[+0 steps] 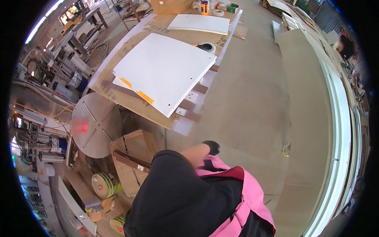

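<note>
My left hand [212, 147], in a dark glove, is in front of my body over the floor, just above the pink apron [252, 193]. It seems to hold nothing, but its fingers are too small and dark to read. My left arm in a black sleeve [169, 189] crosses the lower part of the view. My right hand is out of view. Beyond my left hand, white panels [166, 71] with small holes and orange tape [145, 97] along one edge lie stacked on a cardboard-covered table [158, 117]. A roll of tape [208, 47] sits at their far edge.
More white panels [199, 23] lie farther back on the table. At left are a round slotted metal disc [96, 125], a flattened cardboard box [138, 144], yellow-green reels [103, 185] and machinery [55, 91]. Long boards [304, 118] line the right side. A person [346, 46] is at far right.
</note>
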`<action>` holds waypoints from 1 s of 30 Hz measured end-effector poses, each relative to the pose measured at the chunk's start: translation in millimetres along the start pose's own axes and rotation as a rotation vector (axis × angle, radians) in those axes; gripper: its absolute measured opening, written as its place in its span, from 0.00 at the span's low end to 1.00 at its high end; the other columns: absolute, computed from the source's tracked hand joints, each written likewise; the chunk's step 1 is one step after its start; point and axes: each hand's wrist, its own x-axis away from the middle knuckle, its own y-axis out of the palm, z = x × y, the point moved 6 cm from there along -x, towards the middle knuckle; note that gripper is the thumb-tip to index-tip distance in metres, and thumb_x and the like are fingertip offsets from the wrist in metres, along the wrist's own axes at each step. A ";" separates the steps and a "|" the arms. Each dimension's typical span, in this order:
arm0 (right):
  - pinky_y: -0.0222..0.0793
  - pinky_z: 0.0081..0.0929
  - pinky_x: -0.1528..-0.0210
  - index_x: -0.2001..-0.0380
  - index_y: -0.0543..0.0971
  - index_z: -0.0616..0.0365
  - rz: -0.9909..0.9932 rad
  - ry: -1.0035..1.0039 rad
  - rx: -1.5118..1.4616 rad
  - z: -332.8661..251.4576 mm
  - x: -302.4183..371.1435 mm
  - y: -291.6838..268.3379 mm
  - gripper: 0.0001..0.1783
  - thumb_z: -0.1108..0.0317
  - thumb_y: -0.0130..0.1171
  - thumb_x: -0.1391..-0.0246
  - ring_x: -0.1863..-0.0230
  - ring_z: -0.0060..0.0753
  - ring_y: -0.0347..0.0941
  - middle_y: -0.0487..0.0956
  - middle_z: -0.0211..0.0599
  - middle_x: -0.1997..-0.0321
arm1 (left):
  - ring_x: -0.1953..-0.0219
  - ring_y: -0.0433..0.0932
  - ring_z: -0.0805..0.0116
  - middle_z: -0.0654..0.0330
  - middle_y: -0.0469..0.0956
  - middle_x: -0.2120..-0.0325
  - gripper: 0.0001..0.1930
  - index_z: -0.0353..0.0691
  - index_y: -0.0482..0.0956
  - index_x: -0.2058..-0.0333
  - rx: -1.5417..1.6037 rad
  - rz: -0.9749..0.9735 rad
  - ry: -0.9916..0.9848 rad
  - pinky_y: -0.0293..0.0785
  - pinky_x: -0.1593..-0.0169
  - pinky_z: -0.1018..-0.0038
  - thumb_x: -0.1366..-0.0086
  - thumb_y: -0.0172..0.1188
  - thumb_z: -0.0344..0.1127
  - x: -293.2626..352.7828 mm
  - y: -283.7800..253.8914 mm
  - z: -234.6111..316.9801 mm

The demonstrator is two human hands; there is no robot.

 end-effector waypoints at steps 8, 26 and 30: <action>0.70 0.33 0.70 0.72 0.80 0.56 0.045 -0.039 0.048 12.1 10.7 -14.7 0.10 0.61 0.56 0.47 0.72 0.34 0.75 0.79 0.35 0.74 | 0.49 0.76 0.52 0.47 0.77 0.52 0.24 0.38 0.80 0.55 -0.058 -0.209 -0.418 0.70 0.45 0.59 0.41 0.49 0.49 68.4 47.7 -160.3; 0.72 0.35 0.67 0.71 0.80 0.58 0.560 0.234 -0.134 144.3 152.5 39.3 0.23 0.46 0.56 0.50 0.74 0.39 0.77 0.80 0.44 0.75 | 0.51 0.74 0.48 0.47 0.77 0.56 0.18 0.40 0.80 0.60 -1.068 -0.649 0.823 0.71 0.48 0.56 0.35 0.45 0.45 -169.7 28.7 -20.8; 0.73 0.30 0.69 0.73 0.82 0.59 0.607 0.303 -0.257 260.0 181.2 68.9 0.22 0.49 0.60 0.53 0.76 0.31 0.78 0.81 0.38 0.76 | 0.51 0.75 0.51 0.50 0.77 0.55 0.13 0.44 0.79 0.61 -1.347 -0.709 0.882 0.72 0.49 0.57 0.37 0.46 0.39 -196.0 65.1 81.6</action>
